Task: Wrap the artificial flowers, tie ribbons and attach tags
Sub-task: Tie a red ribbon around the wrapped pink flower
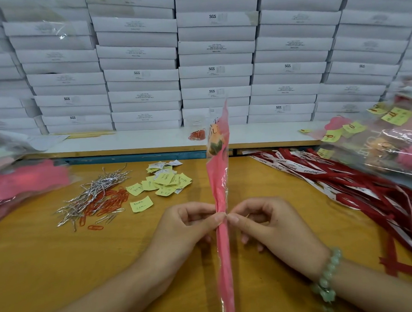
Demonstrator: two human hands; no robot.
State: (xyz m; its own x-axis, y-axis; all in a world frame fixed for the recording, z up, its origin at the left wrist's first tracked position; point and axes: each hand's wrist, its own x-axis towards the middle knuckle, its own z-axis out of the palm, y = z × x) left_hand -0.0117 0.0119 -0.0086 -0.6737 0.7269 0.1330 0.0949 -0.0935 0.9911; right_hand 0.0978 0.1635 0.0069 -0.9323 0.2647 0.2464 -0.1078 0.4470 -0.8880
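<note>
Both hands meet at the middle of the wooden table (62,261), pinching one wrapped flower (219,179) from either side. The left hand (187,227) closes thumb and forefinger on the pink sleeve where it narrows round the stem, and the right hand (269,224) pinches the same spot from the other side, fingertips almost touching. A thin glint shows between them, perhaps a twist tie, though it is too small to tell. The flower stands nearly upright, its orange head high in the clear printed top of the sleeve, its tail running down to the near edge. A pale green bead bracelet (328,276) circles the right wrist.

To the left on the table lie a heap of silver twist ties (94,194) and orange paper clips (109,201), partly mingled. Just right of them sits a scatter of yellow tags (165,182) with handwriting. Red and white ribbons (346,178) spread across the right side, and beyond them, at the far right, rests a pile of finished wrapped flowers (388,149) with yellow tags clipped on. Pink wrapping sheets (25,181) lie at the far left. Stacked white boxes (214,46) fill the wall behind.
</note>
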